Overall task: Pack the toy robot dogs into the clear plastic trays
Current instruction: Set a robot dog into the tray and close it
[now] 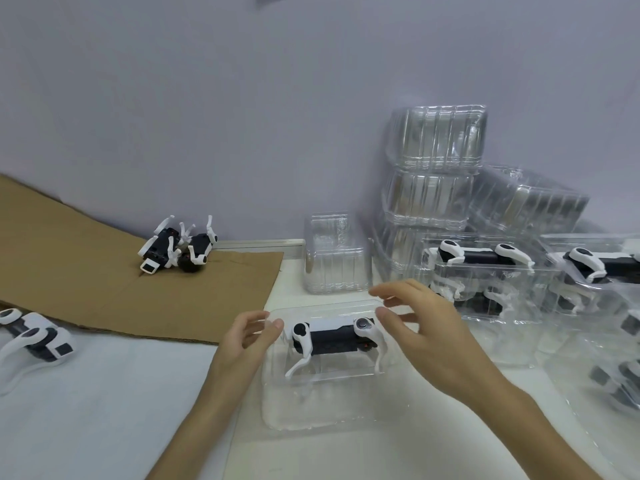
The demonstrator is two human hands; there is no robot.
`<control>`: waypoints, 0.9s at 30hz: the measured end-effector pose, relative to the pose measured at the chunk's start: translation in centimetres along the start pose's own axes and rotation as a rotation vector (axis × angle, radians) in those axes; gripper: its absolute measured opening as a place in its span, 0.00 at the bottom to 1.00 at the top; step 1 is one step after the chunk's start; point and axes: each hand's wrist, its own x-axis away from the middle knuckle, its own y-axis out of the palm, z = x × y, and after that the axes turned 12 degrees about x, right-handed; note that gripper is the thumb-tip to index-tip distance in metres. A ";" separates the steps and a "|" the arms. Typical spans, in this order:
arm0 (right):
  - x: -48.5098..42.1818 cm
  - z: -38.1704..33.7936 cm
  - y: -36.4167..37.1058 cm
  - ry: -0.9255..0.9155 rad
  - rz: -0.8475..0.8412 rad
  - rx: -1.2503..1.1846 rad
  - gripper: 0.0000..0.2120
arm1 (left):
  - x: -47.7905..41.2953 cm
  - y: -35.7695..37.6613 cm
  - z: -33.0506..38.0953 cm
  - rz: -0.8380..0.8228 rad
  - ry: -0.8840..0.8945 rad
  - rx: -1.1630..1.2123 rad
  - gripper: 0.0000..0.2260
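Two bare forearms rise from the bottom edge over the white table (104, 393), both hands at the ends of one clear tray. At the far left a black-and-white toy robot dog (33, 336) lies on its side, partly cut off by the frame. Behind it a flat sheet of brown cardboard (86, 265) carries two more dogs (180, 247), tumbled together with legs in the air. Next comes the left hand (247, 336), palm turned inward and fingers loosely curved at the left rim of the clear plastic tray (311, 410); it grips nothing firmly, and its thumb may touch the rim, though the clear plastic makes that hard to judge. Inside this tray a robot dog (334, 337) lies on its side, legs pointing toward the camera. Over the tray's right end the right hand (426, 327) hovers, released, fingers spread and slightly bent, holding nothing. Behind stands a small stack of empty trays (334, 254), then taller stacks (433, 174) against the wall, and at the right several packed trays (485, 271) with dogs inside
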 end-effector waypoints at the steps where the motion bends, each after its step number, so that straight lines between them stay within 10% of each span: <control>1: 0.5 0.4 0.1 0.040 0.039 -0.041 0.10 | 0.1 0.1 0.0 0.009 0.000 -0.015 0.25; 6: 2.1 1.2 1.2 0.267 -0.007 -0.208 0.15 | 0.6 0.1 0.6 -0.019 -0.041 -0.222 0.37; 14: 2.4 0.4 2.7 0.476 -0.208 -0.443 0.32 | 1.3 0.3 1.5 -0.063 -0.070 -0.172 0.26; 19: 2.0 0.6 1.7 0.498 -0.157 -0.617 0.21 | 1.5 0.5 1.4 -0.072 0.004 -0.084 0.16; 27: 2.4 0.4 1.4 0.452 -0.262 -0.742 0.31 | 1.6 0.9 1.2 -0.170 0.087 0.085 0.19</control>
